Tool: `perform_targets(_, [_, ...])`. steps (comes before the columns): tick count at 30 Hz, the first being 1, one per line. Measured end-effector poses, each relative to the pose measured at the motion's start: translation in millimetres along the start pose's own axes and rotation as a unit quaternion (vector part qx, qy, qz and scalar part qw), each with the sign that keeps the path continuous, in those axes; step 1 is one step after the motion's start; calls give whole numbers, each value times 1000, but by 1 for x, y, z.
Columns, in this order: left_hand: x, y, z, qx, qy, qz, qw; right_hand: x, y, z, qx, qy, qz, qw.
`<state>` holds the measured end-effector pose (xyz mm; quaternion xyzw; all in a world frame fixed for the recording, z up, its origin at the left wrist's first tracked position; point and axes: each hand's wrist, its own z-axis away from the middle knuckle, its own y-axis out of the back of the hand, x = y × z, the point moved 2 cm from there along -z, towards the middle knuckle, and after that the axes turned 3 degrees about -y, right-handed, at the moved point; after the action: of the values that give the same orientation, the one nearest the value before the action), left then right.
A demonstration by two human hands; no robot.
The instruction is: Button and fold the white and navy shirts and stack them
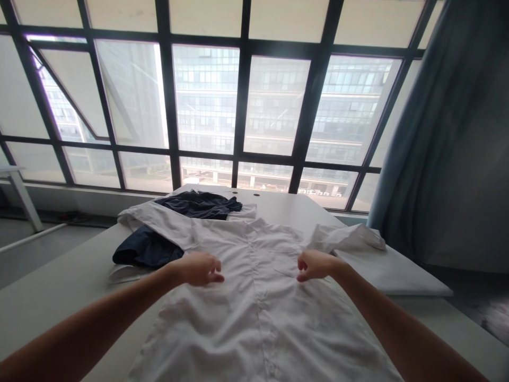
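Note:
A white button-up shirt (238,318) lies spread front side up, its collar end away from me and its button placket running down the middle. My left hand (201,268) is over the left side of the chest, fingers loosely bent and thumb apart from them. Over the opposite side, close to what looks like a chest pocket, is my right hand (314,264), bent in much the same way with a gap between thumb and fingers. I see no cloth gripped in either hand. Whether the fingertips touch the shirt is hard to tell.
The shirt rests on a white table (51,302). Dark navy clothing (147,248) shows under the left sleeve, and another dark garment (199,204) lies beyond the collar. A flat white piece (397,270) sits under the right sleeve. Large windows and a grey-blue curtain (429,132) stand behind.

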<state>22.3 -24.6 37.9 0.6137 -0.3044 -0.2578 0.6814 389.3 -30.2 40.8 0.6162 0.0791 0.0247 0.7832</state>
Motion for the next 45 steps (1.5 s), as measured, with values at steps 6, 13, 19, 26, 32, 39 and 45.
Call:
perform_targets(6, [-48,16,-104,178,91,-38,979,-46,22,-62,113,-16,44,992])
perform_targets(13, [-86,27,-203,233,88,-30,968,-77,29,-139,208,-4,5,978])
perform_targets(19, [-105,27,-250,118,-14,-35,992,-65,33,-195,202,29,22,979])
perform_targets(26, [-110,30,-244,120,-63,-88,987,-44,48,-211,177,41,61,982])
perform_targets(32, [-129,32,-226,167,-62,30,984,-24,62,-201,187,45,36,981])
perform_targets(39, [-137,24,-225,204,-42,189,960,-3,58,-200,205,41,-82,974])
perform_targets(45, [-141,27,-219,166,-51,324,930,10,51,-204,230,61,-204,949])
